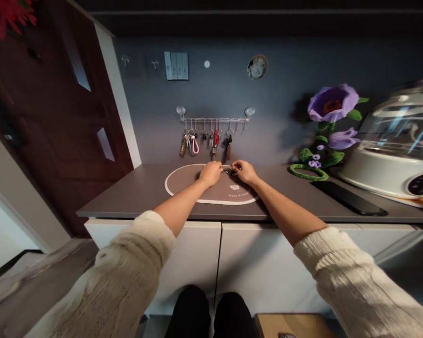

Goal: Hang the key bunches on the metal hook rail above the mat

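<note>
Both hands meet above an oval brown mat (183,180) with a white rim, which lies on the counter. Between them is a small metal key ring (228,172), partly covered by the fingers. My left hand (211,172) is closed, its fingertips pinching the ring's left side. From the right, my right hand (245,171) pinches the other side with thumb and fingers. Just behind the hands, several bunches of keys (216,138) hang from a clear hook rail (215,119) on the wall.
On the right of the counter lie a black phone (350,198) and a green-stemmed purple flower decoration (333,103), beside a white appliance with a clear dome (395,164). White cabinet doors (183,258) are below, a dark red door (56,117) at left, a cardboard box (292,325) on the floor.
</note>
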